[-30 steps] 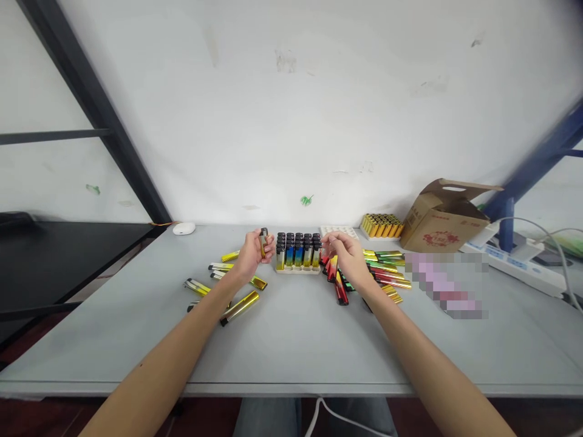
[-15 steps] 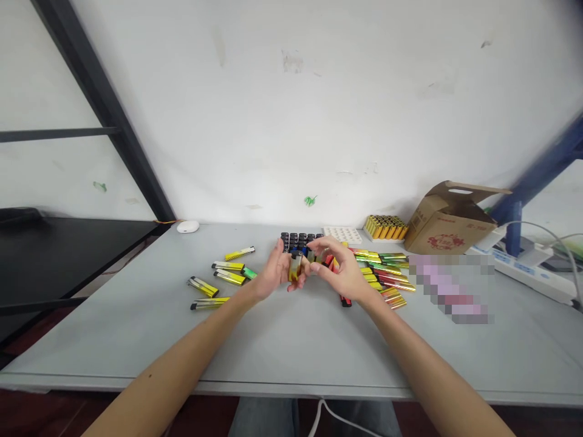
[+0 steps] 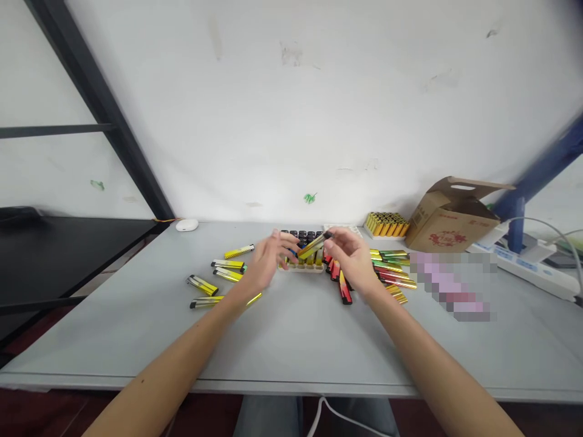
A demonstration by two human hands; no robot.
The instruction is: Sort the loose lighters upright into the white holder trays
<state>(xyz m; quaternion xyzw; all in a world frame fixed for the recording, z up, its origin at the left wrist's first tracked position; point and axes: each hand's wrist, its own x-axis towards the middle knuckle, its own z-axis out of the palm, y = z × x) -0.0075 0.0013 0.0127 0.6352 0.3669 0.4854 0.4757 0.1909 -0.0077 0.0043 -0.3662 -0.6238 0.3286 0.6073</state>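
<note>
My right hand (image 3: 355,256) pinches a yellow lighter (image 3: 311,247) by its dark end, tilted above a white tray (image 3: 301,267). Lighters with black tops (image 3: 303,234) stand in rows in that tray, partly hidden behind my hands. Left of the tray, my left hand (image 3: 265,260) has its fingers apart and holds nothing; they are near the lighter's lower end and slightly blurred. Red lighters (image 3: 345,290) lie beside my right hand. Several yellow lighters (image 3: 203,284) are scattered on the table left of my left hand.
Flat shiny sleeves (image 3: 395,276) lie to the right. Behind them stand a tray of yellow cylinders (image 3: 387,225), an open cardboard box (image 3: 449,227) and a power strip (image 3: 531,270). Another white tray (image 3: 359,232) is partly hidden. A white case (image 3: 187,225) sits at back left.
The lighter was upright between both hands; now it is tilted in my right hand. My left hand has let go and moved left, showing the tray's front.
</note>
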